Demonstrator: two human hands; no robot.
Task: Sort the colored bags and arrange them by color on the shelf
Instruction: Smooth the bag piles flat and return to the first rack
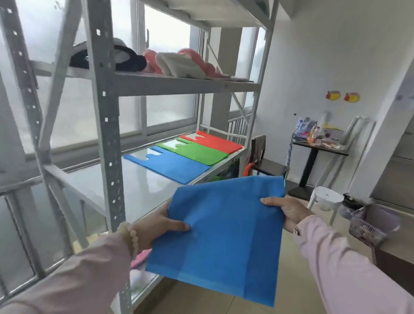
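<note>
Blue bag (221, 235) held flat in the air before the shelf (133, 188), pinched at its left edge by the left hand (162, 225) and at its right edge by the right hand (286, 210), long axis aimed ahead and slightly right toward the shelved blue bag (172, 165), well apart beyond the leading corner, beside the green bag (196, 152) and red bag (214, 141).

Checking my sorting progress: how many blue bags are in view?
2. One flat blue fabric bag lies on the shelf beside the green bag; another blue bag is held by left hand and right hand. More may lie underneath.
</note>
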